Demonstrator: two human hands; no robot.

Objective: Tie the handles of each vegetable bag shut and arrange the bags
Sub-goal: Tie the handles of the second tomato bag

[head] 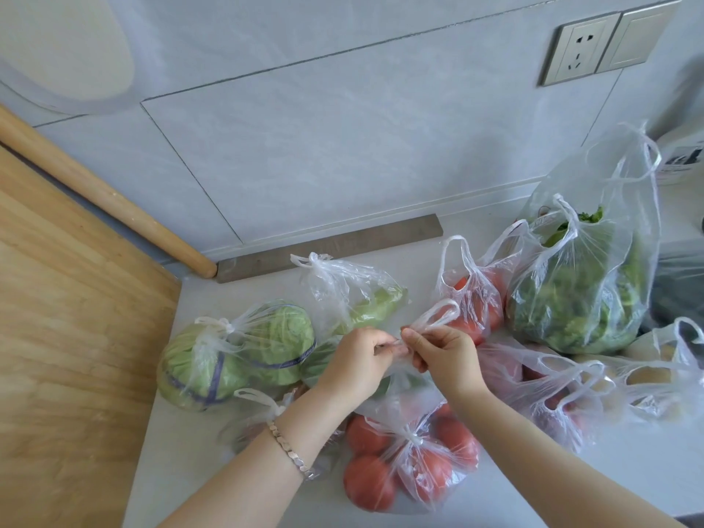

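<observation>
Over the middle of the white counter, my left hand (360,362) and my right hand (444,356) pinch the twisted handles (434,318) of a clear plastic bag; the handle loops stick up to the right of my fingers. Most of that bag lies hidden under my wrists. A knotted bag of tomatoes (411,466) lies just below my hands. A knotted bag of green cabbages (236,352) lies to the left, and a knotted bag of pale greens (354,295) behind my left hand.
A bag of tomatoes (476,295) with loose handles, a tall bag of leafy greens (583,291) and further open-handled bags (564,394) crowd the right side. A wooden board (68,337) and rolling pin (95,192) stand at the left. A wall socket (583,47) is above.
</observation>
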